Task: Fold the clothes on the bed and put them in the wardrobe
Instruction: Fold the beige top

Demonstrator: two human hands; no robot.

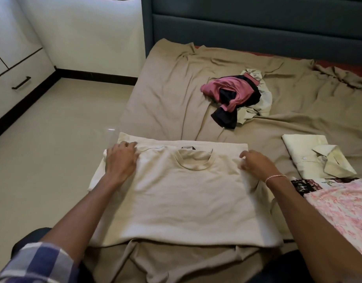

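Note:
A cream T-shirt (182, 199) lies flat, front up, on the near corner of the bed, collar away from me. My left hand (121, 160) rests on its left shoulder with fingers curled at the seam. At the right shoulder, my right hand (255, 163) pinches the fabric by the sleeve. A crumpled heap of pink, black and pale clothes (237, 97) lies further up the bed. To the right sit a folded pale-green shirt (314, 156) and a pink patterned garment (343, 207) over a dark printed one (304, 186).
The bed is covered by a wrinkled tan sheet (176, 99) under a dark padded headboard (257, 23). White cabinet fronts with a black drawer handle (21, 82) stand at the left across a beige tiled floor (53, 150).

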